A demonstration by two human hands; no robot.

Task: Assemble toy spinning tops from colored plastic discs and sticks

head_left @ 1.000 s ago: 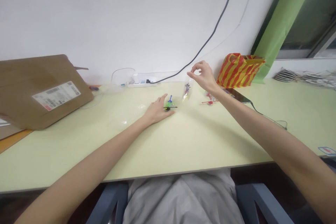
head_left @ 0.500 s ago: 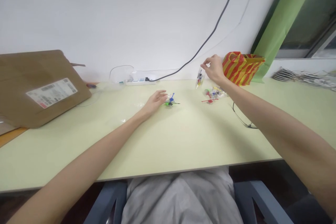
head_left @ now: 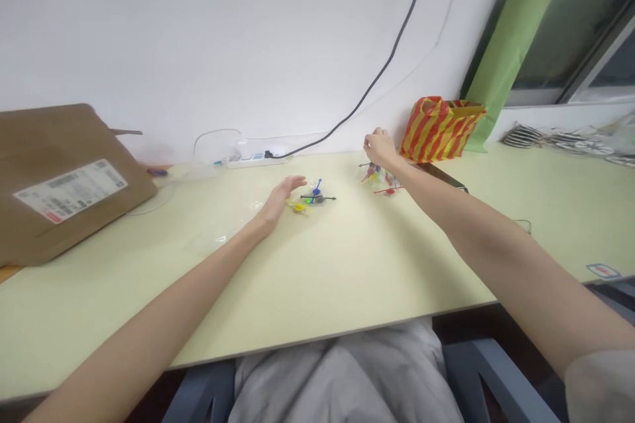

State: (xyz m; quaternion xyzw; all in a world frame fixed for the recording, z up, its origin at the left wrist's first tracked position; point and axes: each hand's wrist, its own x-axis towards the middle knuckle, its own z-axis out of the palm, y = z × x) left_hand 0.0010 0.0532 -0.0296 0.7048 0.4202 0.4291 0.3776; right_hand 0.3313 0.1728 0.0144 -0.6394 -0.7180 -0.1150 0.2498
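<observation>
My left hand [head_left: 282,198] rests on the table with its fingers stretched out, beside a small pile of parts: a blue piece [head_left: 316,192], a black piece [head_left: 320,198] and a yellow piece [head_left: 299,208]. Nothing shows in its fingers. My right hand [head_left: 380,147] is closed just above a second pile, where small colored parts in clear bags [head_left: 371,174] lie. What its fingers hold, if anything, is hidden. A red piece [head_left: 389,192] lies in front of that pile.
A cardboard box [head_left: 64,178] stands at the left. A power strip [head_left: 253,160] lies by the wall, a black cable [head_left: 367,92] running up from it. Behind my right forearm are a striped bag [head_left: 441,130] and a dark flat object [head_left: 441,176].
My right hand has come down to the right pile; the clear bag it held up no longer hangs from its fingers. My left hand has shifted left, uncovering the yellow piece.
</observation>
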